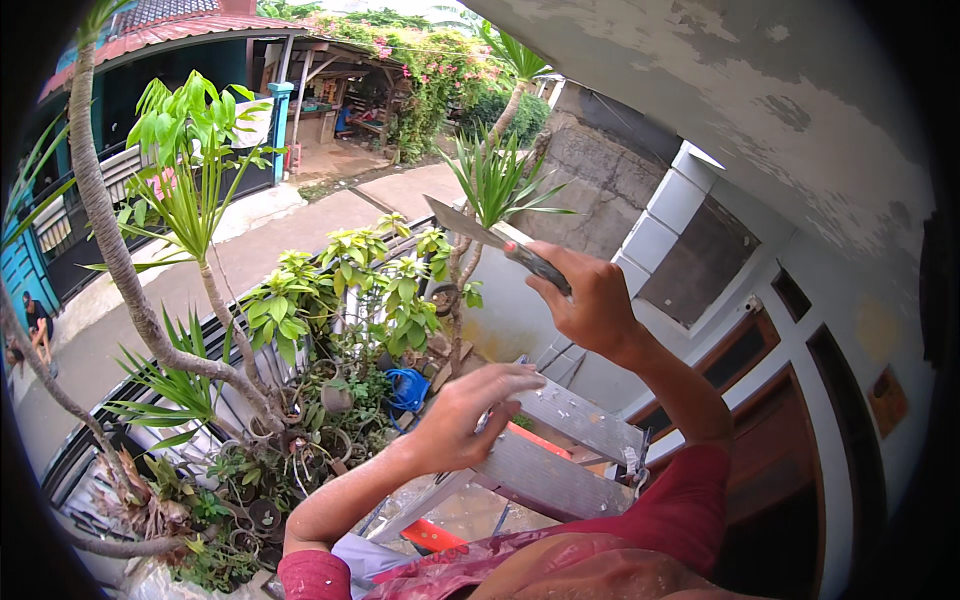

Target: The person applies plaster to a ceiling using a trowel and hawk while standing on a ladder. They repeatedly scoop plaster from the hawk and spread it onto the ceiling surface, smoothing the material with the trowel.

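My right hand [592, 300] is raised in front of me and closed round the dark handle of a putty knife [470, 224]. The knife's broad metal blade points up and to the left, clear of the ceiling. Lower and further left is my left hand [470, 415], its fingers curved and its thumb apart, with nothing visible in it. Pale dust coats its fingers. Behind and below it show the worn grey boards [580, 412] of a stand or ladder. Overhead at the right, the ceiling [770, 70] has uneven whitish and grey patches.
Orange bars [432, 535] show under the boards. Potted plants [335, 395], a blue plastic container [407, 388] and a curved trunk [125, 255] fill the left side by a fence. A house wall with a wooden door [765, 440] stands right. A person [40, 328] sits beside the road.
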Available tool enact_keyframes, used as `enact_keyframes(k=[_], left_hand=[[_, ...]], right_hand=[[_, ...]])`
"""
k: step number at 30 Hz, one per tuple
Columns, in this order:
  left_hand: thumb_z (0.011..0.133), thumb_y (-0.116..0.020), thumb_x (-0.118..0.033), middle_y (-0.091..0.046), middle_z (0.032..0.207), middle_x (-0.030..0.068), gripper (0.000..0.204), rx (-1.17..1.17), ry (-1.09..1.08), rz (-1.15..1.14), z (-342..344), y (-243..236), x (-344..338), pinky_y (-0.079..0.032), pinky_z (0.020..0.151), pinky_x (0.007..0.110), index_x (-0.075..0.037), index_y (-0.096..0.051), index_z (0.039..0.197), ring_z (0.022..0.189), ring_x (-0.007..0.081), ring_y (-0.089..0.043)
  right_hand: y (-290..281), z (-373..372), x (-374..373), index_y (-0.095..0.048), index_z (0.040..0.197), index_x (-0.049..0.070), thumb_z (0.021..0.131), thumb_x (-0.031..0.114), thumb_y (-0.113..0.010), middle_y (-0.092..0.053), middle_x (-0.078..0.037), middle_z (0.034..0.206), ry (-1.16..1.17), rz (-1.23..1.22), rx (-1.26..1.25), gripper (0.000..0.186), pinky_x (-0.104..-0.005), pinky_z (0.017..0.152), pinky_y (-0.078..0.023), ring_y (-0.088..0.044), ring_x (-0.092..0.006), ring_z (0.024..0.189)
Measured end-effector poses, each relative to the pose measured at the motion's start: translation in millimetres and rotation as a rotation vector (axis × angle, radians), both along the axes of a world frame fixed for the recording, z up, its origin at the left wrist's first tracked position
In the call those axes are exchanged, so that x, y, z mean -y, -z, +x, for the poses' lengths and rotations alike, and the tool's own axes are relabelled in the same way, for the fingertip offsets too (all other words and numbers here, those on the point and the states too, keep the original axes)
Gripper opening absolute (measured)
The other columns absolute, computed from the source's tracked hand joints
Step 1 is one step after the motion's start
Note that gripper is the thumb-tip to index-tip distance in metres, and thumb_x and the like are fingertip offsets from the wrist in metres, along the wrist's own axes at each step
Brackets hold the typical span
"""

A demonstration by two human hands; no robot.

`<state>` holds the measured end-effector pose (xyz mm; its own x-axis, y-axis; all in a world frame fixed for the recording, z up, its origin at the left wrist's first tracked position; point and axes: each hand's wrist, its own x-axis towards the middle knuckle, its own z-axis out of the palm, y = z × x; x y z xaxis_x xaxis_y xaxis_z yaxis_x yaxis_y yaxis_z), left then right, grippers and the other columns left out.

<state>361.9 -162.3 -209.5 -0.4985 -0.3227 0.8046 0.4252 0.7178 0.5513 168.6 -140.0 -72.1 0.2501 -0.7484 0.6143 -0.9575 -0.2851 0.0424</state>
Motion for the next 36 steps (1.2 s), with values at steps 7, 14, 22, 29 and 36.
enact_keyframes(k=[7, 14, 22, 29, 36], left_hand=[[0.103, -0.059, -0.041, -0.071, 0.118, 0.0193, 0.051, 0.278, 0.161, -0.155, -28, 30, -27, -0.051, 0.098, 0.045, -0.004, -0.06, 0.138, 0.112, 0.0379, -0.067], [0.102, -0.061, -0.036, -0.071, 0.117, 0.0209, 0.046, 0.279, 0.15, 0.034, -28, 38, -21, -0.054, 0.091, 0.046, -0.002, -0.062, 0.133, 0.106, 0.0383, -0.069], [0.101, -0.064, -0.023, -0.071, 0.117, 0.0202, 0.034, 0.084, 0.155, 0.191, -27, 26, -21, -0.054, 0.093, 0.042, -0.001, -0.066, 0.127, 0.105, 0.0361, -0.071], [0.099, -0.063, -0.011, -0.073, 0.114, 0.017, 0.026, -0.096, 0.013, 0.332, -1, 8, 12, -0.055, 0.092, 0.039, -0.001, -0.068, 0.123, 0.104, 0.0296, -0.072], [0.099, -0.063, -0.006, -0.074, 0.112, 0.0165, 0.022, -0.025, 0.106, 0.156, -57, -1, -10, -0.054, 0.091, 0.039, -0.002, -0.069, 0.119, 0.104, 0.0316, -0.072]], right_hand=[[-44, -31, -103, -0.066, 0.137, 0.011, 0.09, -0.004, -0.064, -0.072, -0.016, 0.121, 0.327, -0.233, -0.037, 0.049, -0.0387, 0.092, -0.054, -0.07, -0.0326, 0.107], [-132, -13, -91, -0.065, 0.14, 0.016, 0.09, -0.009, -0.064, -0.073, -0.01, 0.121, 0.334, -0.693, -0.426, 0.056, -0.0377, 0.084, -0.057, -0.073, -0.0267, 0.103], [-132, 1, 23, -0.063, 0.139, 0.026, 0.088, 0.001, -0.07, -0.067, -0.011, 0.09, 0.363, -0.706, -0.306, 0.057, -0.0434, 0.071, -0.056, -0.07, -0.0306, 0.081], [-115, -16, -38, -0.066, 0.138, 0.02, 0.092, -0.001, -0.067, -0.074, -0.01, 0.11, 0.481, -0.839, -0.278, 0.051, -0.0388, 0.077, -0.057, -0.074, -0.0271, 0.096], [-134, -9, 11, -0.066, 0.137, 0.019, 0.089, 0.0, -0.07, -0.075, -0.012, 0.109, 0.351, -0.738, -0.211, 0.051, -0.0416, 0.081, -0.057, -0.074, -0.0312, 0.1]])
